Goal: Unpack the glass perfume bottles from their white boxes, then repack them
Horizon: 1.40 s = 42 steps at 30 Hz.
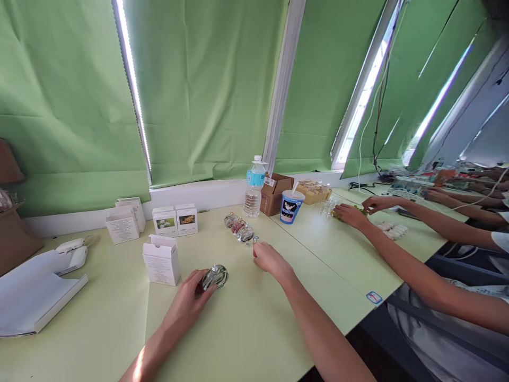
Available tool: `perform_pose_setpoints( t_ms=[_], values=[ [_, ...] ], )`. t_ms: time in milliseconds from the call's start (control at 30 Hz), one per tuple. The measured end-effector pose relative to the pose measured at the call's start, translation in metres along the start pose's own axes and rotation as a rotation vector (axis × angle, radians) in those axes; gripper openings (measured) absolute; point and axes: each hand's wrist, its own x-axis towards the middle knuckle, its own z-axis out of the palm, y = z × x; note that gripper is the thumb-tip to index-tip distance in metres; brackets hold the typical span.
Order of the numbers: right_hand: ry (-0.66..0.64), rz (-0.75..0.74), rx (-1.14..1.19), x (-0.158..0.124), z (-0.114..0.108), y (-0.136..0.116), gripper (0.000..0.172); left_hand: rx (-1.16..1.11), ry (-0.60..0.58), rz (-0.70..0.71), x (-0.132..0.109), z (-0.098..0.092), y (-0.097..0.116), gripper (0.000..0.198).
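My left hand (190,298) rests on the pale green table (246,339), fingers curled round a round glass perfume bottle (215,276). My right hand (269,259) reaches forward and pinches a small clear cap or bottle (255,240) at the near end of a row of glass perfume bottles (239,228). An open white carton (161,260) stands just left of my left hand.
Several white cartons (175,219) stand along the window sill. A water bottle (254,188), brown cardboard box (275,193) and paper cup (291,206) sit behind the row. White bags and a tape dispenser (71,249) lie at left. Other people's hands (352,215) work at right.
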Motion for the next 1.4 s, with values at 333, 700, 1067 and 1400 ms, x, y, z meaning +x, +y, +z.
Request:
perform_pose_setpoints(
  t_ms=[333,700,1067,1400],
  values=[
    [0.039,0.036,0.01,-0.004,-0.004,0.003,0.027,-0.021,-0.001,-0.005,0.001,0.001,-0.001,0.033],
    [0.139,-0.225,0.19,-0.017,-0.02,-0.016,0.031,-0.052,0.01,-0.003,0.002,0.003,-0.006,0.033],
    [0.093,-0.076,0.023,0.003,0.005,-0.012,0.026,-0.026,-0.011,-0.013,0.001,0.002,-0.005,0.036],
    [0.09,0.02,0.018,-0.003,-0.004,0.002,0.018,-0.002,-0.002,-0.006,0.001,0.001,-0.003,0.035]
  ],
)
